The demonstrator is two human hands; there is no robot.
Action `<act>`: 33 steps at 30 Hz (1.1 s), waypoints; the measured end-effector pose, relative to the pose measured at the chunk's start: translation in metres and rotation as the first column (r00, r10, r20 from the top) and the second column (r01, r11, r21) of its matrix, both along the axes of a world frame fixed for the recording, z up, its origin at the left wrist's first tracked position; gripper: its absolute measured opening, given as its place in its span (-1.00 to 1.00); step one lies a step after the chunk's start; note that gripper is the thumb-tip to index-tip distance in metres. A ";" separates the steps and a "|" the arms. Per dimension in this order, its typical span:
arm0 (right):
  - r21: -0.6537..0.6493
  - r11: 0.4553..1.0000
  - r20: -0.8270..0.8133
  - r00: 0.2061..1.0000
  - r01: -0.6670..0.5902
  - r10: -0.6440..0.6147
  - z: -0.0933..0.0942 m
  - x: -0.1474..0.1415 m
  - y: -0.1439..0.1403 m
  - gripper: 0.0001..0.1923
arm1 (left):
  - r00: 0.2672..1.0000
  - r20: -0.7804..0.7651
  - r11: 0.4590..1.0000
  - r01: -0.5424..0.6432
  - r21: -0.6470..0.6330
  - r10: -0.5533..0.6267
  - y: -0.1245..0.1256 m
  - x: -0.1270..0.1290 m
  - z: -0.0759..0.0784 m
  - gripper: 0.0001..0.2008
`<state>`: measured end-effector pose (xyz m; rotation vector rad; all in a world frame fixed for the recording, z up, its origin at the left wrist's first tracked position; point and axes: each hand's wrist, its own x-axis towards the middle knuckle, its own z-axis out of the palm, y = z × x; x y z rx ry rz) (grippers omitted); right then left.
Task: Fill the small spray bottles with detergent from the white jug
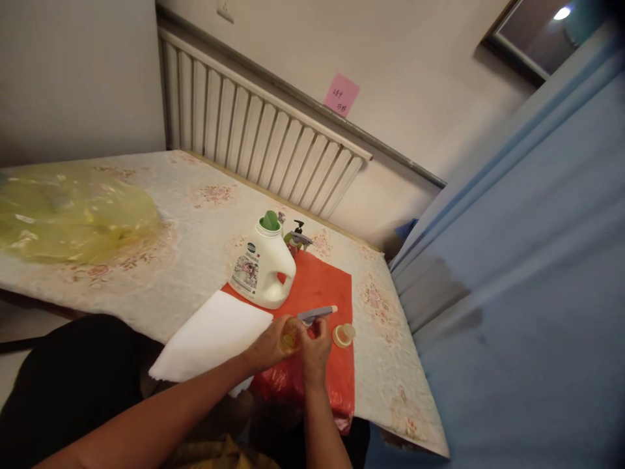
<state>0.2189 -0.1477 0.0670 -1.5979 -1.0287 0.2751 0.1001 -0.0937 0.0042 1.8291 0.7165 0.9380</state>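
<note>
My left hand (270, 344) is closed around a small see-through bottle (290, 333) with a yellowish tint. At its top, the closed fingers of my right hand (315, 344) grip a grey spray trigger head (316, 314) with a pale nozzle tip. Whether the head is screwed on or loose, my fingers hide. Just right of my right hand, a round pale cap (344, 335) lies on the red plastic sheet (319, 280). Beyond my hands stands a large cream detergent jug (263, 264), upright and uncapped, with a green pouring spout (270, 220) in its mouth.
Behind the jug are a bottle with a black pump (298, 227) and another grey trigger sprayer (301, 238). A white cloth (212, 335) lies left of my hands. A yellow plastic bag (78, 212) rests on the flowered tablecloth (195, 225). A blue curtain (502, 273) hangs at right.
</note>
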 end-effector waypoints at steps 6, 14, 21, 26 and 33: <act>0.002 1.000 0.051 0.998 0.031 -0.031 -0.015 0.003 -0.002 -0.47 | 0.999 -0.038 0.999 -0.001 -0.040 0.000 0.004 -0.002 -0.014 0.00; -0.101 0.984 0.239 0.963 0.149 -0.122 -0.039 -0.010 -0.009 -0.33 | 0.968 -0.176 0.895 -0.086 0.439 0.180 0.002 -0.039 -0.011 -0.50; -0.134 0.972 0.298 0.944 0.191 -0.145 -0.035 -0.022 -0.004 -0.45 | 0.902 -0.337 0.798 -0.013 0.603 0.269 0.023 -0.055 0.009 -0.78; -0.118 0.986 0.306 0.949 0.120 -0.079 -0.029 -0.014 -0.001 -0.61 | 0.833 -0.461 0.784 0.054 0.619 0.307 0.034 -0.056 -0.001 -0.80; -0.144 0.988 0.286 0.958 0.060 -0.016 -0.018 0.007 -0.009 -0.71 | 0.786 -0.532 0.780 0.106 0.617 0.315 0.033 -0.056 -0.006 -0.80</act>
